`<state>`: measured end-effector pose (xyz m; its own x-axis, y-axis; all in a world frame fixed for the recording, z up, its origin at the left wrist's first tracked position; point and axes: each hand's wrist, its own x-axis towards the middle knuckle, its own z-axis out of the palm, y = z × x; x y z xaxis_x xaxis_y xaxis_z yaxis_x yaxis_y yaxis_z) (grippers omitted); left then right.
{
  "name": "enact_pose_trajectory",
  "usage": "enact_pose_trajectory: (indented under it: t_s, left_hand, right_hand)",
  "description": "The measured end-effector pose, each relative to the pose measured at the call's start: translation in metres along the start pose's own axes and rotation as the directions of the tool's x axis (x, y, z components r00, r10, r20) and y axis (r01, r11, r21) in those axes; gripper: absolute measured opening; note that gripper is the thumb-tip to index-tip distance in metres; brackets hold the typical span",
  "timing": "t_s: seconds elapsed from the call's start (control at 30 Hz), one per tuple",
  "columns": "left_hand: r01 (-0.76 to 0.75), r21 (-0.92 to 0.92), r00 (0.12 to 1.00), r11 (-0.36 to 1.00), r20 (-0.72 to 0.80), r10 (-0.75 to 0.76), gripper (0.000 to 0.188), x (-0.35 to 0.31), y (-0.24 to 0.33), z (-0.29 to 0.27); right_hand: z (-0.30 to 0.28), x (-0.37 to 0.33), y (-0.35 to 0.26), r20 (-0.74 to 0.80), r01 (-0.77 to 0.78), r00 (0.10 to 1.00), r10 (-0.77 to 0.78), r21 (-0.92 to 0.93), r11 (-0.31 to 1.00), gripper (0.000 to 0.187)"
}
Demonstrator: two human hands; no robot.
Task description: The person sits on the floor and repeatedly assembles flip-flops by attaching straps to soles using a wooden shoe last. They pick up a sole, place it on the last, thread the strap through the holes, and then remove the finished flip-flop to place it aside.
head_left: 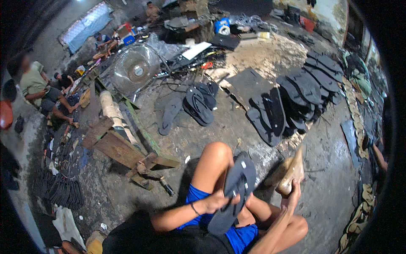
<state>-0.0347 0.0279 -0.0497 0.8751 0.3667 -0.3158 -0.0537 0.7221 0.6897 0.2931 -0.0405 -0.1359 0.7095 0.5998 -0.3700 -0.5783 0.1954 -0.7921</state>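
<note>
My left hand (216,201) is closed round the middle of a black flip-flop (242,171), which stands tilted over my lap with its toe end up. Small pale marks show on its strap. Out to the right, my right hand (292,195) grips the lower end of a pale foot-shaped last (292,171), its narrow end pointing up. The last is apart from the flip-flop. A second rounded tan shape beside the last is partly hidden, and I cannot tell whether it is separate.
Finished-looking black flip-flops (198,106) lie ahead, with long rows of black sandals (300,91) at right. A rusty metal frame (114,148) with rolls stands left, below a wire-caged fan (135,70). A seated person (36,84) is far left; strap bundles (59,188) lie lower left.
</note>
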Motion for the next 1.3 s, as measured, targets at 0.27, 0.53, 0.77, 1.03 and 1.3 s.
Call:
enact_pose_trajectory:
  t_s: [0.27, 0.53, 0.77, 1.03, 1.3]
  left_hand:
    - [-0.424, 0.164, 0.799, 0.891, -0.394, 0.453, 0.081, 0.039, 0.083, 0.007]
    - [-0.310, -0.234, 0.926, 0.922, -0.296, 0.236, 0.095, 0.040, 0.025, 0.015]
    - [-0.280, -0.319, 0.947, 0.905, -0.246, 0.206, 0.108, 0.031, -0.010, -0.010]
    - [-0.301, -0.284, 0.932, 0.911, -0.290, 0.217, 0.104, 0.038, -0.001, -0.017]
    - [-0.291, 0.093, 0.843, 0.952, -0.446, 0.301, 0.060, 0.043, -0.009, -0.002]
  right_hand:
    - [0.054, -0.199, -0.060, 0.270, -0.308, 0.909, 0.316, -0.073, 0.949, 0.073]
    - [0.116, -0.229, -0.045, 0.650, 0.637, 0.754, -0.091, -0.691, 0.342, 0.062]
    - [0.137, -0.221, 0.000, 0.639, 0.684, 0.729, -0.246, -0.697, 0.216, 0.064]
    - [0.143, -0.204, 0.032, 0.631, 0.757, 0.634, -0.447, -0.624, 0.194, 0.063]
    - [0.151, -0.226, -0.015, 0.582, 0.719, 0.651, -0.487, -0.678, 0.151, 0.054]
